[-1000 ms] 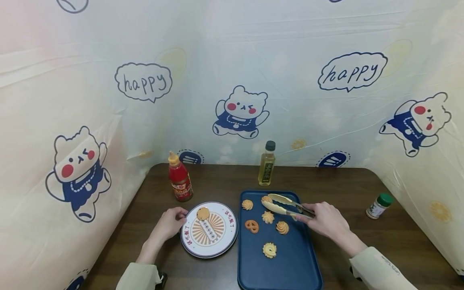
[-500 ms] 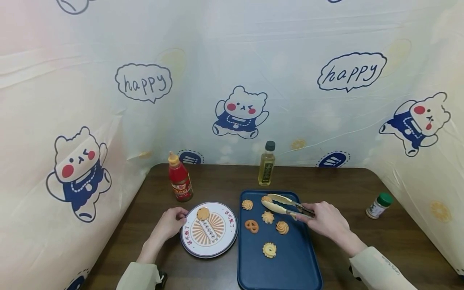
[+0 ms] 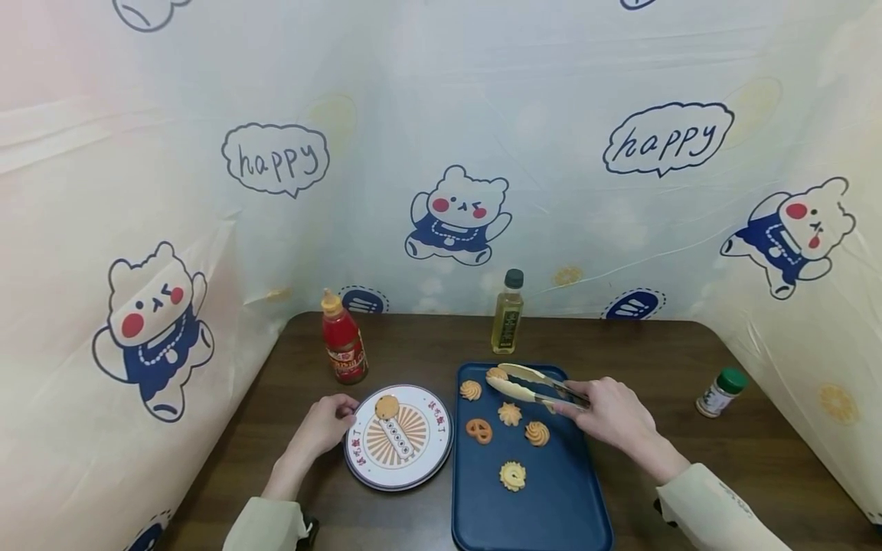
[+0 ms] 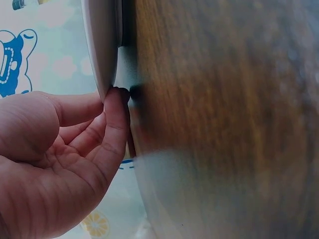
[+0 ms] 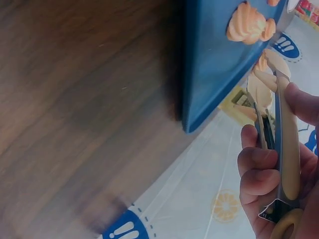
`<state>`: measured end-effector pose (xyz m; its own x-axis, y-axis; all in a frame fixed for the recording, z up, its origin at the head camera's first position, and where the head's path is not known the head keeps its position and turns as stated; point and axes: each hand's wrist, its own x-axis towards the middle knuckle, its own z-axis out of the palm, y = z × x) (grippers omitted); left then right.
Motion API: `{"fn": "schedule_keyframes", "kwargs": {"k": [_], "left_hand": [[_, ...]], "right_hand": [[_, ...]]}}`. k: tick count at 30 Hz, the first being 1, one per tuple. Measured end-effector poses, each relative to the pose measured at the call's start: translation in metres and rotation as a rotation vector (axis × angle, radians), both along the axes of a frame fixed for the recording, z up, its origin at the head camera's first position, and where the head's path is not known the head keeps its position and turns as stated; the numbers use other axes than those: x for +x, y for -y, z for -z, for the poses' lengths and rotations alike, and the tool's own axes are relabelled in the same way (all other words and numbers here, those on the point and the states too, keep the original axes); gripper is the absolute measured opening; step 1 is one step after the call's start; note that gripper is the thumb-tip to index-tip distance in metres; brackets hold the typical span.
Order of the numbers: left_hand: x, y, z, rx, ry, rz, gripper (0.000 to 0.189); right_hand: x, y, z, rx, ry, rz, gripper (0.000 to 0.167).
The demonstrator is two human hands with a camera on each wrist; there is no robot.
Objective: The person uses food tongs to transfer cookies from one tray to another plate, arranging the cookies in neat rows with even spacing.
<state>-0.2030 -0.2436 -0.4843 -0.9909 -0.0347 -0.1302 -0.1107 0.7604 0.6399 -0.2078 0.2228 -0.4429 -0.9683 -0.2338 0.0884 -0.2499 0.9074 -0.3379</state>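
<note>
My left hand (image 3: 321, 425) pinches the left rim of a white printed plate (image 3: 432, 448) between thumb and fingers; another plate's edge shows under it. A round cookie (image 3: 387, 407) lies on the plate's upper part. In my right hand (image 3: 615, 415) are cream-tipped tongs (image 3: 511, 389), their tips around a cookie (image 3: 494, 373) at the back of a blue tray (image 3: 537, 516). Fingers wrap the tongs' handles (image 5: 290, 149) in the right wrist view. Also on the tray lie a swirl cookie (image 3: 471, 390), a star-shaped cookie (image 3: 510, 414), a pretzel (image 3: 478, 431) and others.
Behind the plate stands a red sauce bottle (image 3: 344, 346) with a yellow cap. An oil bottle (image 3: 507, 317) is behind the tray. To the right a green-capped jar (image 3: 720, 392) stands on the wooden table (image 3: 648, 352). A printed curtain (image 3: 551, 191) encloses the table.
My right hand and the tongs have shifted slightly left and away from me, and the cookie at their tips has moved left with them. My left hand stays on the plate's rim.
</note>
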Motion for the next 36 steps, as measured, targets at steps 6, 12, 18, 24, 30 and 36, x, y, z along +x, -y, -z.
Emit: {"fn": "schedule_keyframes", "kwargs": {"k": [6,12,18,24,30,36], "left_hand": [[0.001,0.000,0.000,-0.004,-0.021,0.008,0.018],[0.000,0.000,0.000,-0.010,-0.017,0.007,0.018],[-0.001,0.001,0.002,-0.017,-0.013,-0.001,0.019],[-0.001,0.000,0.003,-0.012,-0.020,0.003,0.018],[-0.001,0.000,0.002,-0.001,-0.010,-0.001,0.019],[-0.001,0.001,0.003,0.001,-0.006,-0.002,0.020]], "right_hand": [[0.000,0.016,-0.002,-0.005,-0.034,-0.023,0.057],[-0.001,0.037,-0.004,-0.013,-0.062,-0.076,0.055],[-0.005,0.062,-0.008,-0.026,-0.079,-0.133,0.053],[-0.005,0.084,-0.003,-0.005,-0.071,-0.176,0.055],[-0.002,0.098,0.004,0.020,-0.093,-0.209,0.053],[0.001,0.106,0.009,0.041,-0.138,-0.259,0.050]]}}
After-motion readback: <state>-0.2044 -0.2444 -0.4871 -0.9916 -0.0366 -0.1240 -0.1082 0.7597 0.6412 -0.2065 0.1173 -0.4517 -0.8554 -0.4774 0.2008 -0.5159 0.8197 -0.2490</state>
